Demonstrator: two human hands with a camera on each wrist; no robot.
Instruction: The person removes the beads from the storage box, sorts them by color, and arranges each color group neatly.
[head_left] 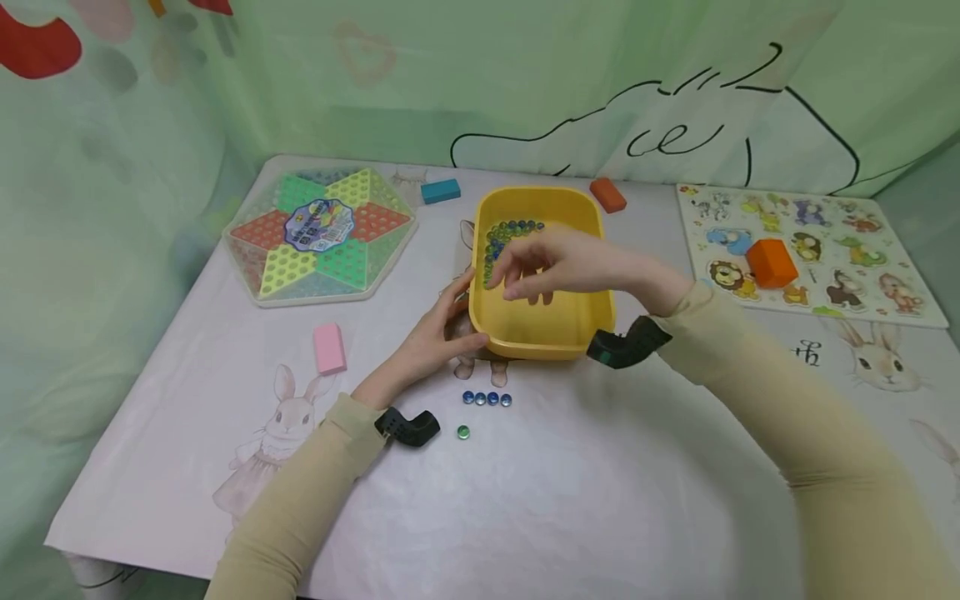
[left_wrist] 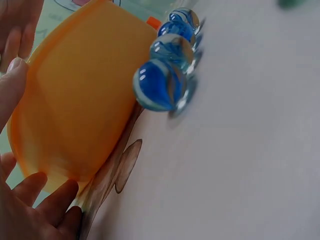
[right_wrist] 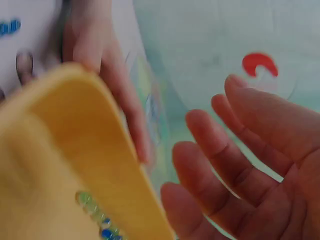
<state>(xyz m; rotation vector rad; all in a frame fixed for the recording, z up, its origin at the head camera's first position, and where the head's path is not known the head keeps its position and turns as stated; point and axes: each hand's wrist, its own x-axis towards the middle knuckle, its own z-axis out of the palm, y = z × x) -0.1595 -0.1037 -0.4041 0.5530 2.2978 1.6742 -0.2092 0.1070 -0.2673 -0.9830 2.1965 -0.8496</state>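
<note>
A yellow plastic tub (head_left: 551, 325) stands on the table, with several green and blue glass marbles (head_left: 495, 242) gathered at its far left inside. My left hand (head_left: 423, 343) holds its near left corner, thumb at the front wall and fingers spread along the left side. Over the tub hovers my right hand (head_left: 562, 262), fingers loosely bent and nothing between them in the right wrist view; it hides part of the tub's inside. In front of the tub, several blue marbles (head_left: 481, 399) form a short row. One green marble (head_left: 463, 432) lies nearer me.
A hexagonal star-patterned board (head_left: 360, 267) lies at the back left. Blue (head_left: 440, 192), pink (head_left: 329, 348) and red-orange (head_left: 608, 195) blocks are spread around. At the right, an orange block (head_left: 772, 263) sits on an animal puzzle board (head_left: 877, 308). A green curtain (head_left: 360, 100) hangs behind.
</note>
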